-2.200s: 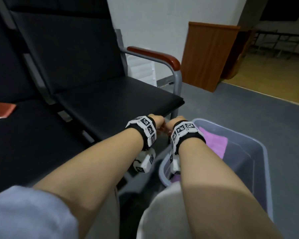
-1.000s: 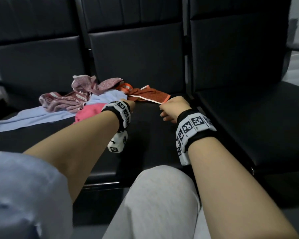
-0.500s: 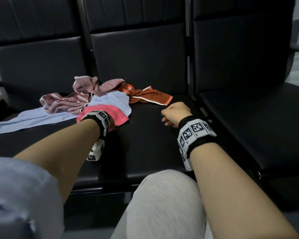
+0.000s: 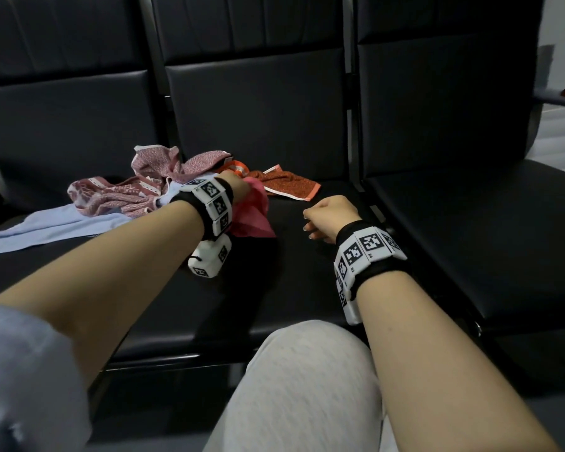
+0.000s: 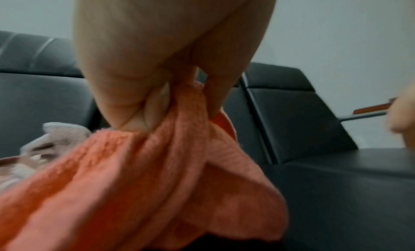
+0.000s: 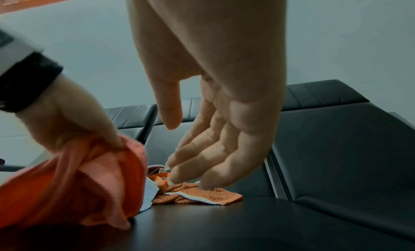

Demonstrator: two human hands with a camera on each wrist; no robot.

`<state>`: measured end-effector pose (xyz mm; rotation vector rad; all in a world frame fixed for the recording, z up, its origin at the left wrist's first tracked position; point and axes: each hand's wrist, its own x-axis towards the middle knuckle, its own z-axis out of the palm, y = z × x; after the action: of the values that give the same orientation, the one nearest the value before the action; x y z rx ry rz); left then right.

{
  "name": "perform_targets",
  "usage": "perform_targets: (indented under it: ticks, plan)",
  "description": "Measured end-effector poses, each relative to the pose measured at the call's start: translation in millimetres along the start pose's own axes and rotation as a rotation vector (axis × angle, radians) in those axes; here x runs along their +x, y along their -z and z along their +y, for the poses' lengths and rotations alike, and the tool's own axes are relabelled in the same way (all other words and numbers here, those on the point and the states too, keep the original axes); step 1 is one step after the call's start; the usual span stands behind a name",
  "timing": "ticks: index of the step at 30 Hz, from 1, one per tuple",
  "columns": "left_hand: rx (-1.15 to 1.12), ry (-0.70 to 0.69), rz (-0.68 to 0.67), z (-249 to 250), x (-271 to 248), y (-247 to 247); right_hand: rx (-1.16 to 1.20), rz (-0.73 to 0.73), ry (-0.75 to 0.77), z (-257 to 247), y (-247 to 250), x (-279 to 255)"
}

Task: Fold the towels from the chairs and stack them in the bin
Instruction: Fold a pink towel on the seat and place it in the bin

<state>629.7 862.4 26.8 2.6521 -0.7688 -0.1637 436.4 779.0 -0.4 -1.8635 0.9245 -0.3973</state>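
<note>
Two hands work over the middle seat (image 4: 284,288), low in the centre of the head view. Nearest, at centre right, the right hand (image 4: 327,216) hangs above the black cushion with fingers loosely curled and nothing in them; it looks ready to catch a free corner. Just left of it, the left hand (image 4: 238,187) has its fingers bunched round a gathered fold of the pink towel (image 4: 252,216), whose loose end droops to the cushion. The left wrist view shows the cloth pinched between thumb and fingers, likely so it comes clear of the heap.

Behind that, towards centre left, lies the rest of the pile: a pale blue towel (image 4: 46,226) spread flat to the left edge, a crumpled red patterned towel (image 4: 118,194) on top of it, and an orange towel (image 4: 287,184) beside them, near the seat back. All are unfolded. The bin is not in view.
</note>
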Motion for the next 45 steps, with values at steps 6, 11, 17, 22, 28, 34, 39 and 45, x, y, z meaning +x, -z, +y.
perform_targets:
  ticks: [6, 11, 17, 22, 28, 34, 39, 45]
  plan:
    - [-0.461, -0.099, 0.034, 52.6, -44.6, 5.2, 0.066, 0.022, 0.030, 10.4, 10.5, -2.5]
    - [-0.717, -0.221, -0.094, 78.4, -59.4, -1.3, 0.110, 0.006, 0.054, 15.7, 17.5, -6.0]
    - [-0.825, -0.338, -0.257, 91.0, -71.5, -0.9, 0.217, 0.064, 0.115, 19.3, 22.2, -6.0]
    - [-0.772, -0.341, -0.327, 89.2, -73.7, 3.0, 0.257, 0.207, 0.135, 20.1, 32.1, -2.9]
    - [-0.370, -0.309, -0.400, 71.1, -68.2, 0.9, 0.405, 0.223, 0.047, 24.1, 46.3, -0.7]
    - [0.098, -0.261, -0.507, 58.6, -60.0, -24.3, 0.643, 0.277, -0.016, 23.9, 57.1, -1.1]
    - [-0.198, -0.335, -0.615, 66.9, -64.3, -32.0, 0.822, 0.341, -0.024, 27.4, 67.9, -1.0]
    - [-0.817, -0.275, -0.740, 84.9, -63.3, -30.7, 0.792, 0.309, 0.016, 28.6, 66.6, 2.4]
